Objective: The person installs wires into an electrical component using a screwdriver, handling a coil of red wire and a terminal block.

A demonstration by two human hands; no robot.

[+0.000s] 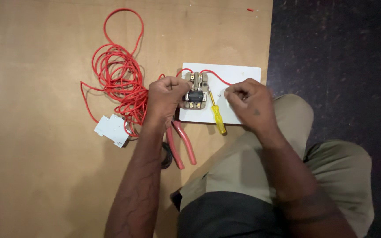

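Both forearms are stretched forward, slightly converging. The left hand (166, 98) is curled, fingers pinched; the right hand (248, 102) is loosely fisted, knuckles upward.

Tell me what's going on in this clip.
A person sits at a wooden board, working on a white plate. The left hand grips a small switch block lying on the plate. The right hand is closed over the plate's right side, where a red wire from the block leads; what it pinches is hidden. A yellow screwdriver rests on the plate's edge, red pliers lie below the left hand, and a white breaker sits beside the wire coil.
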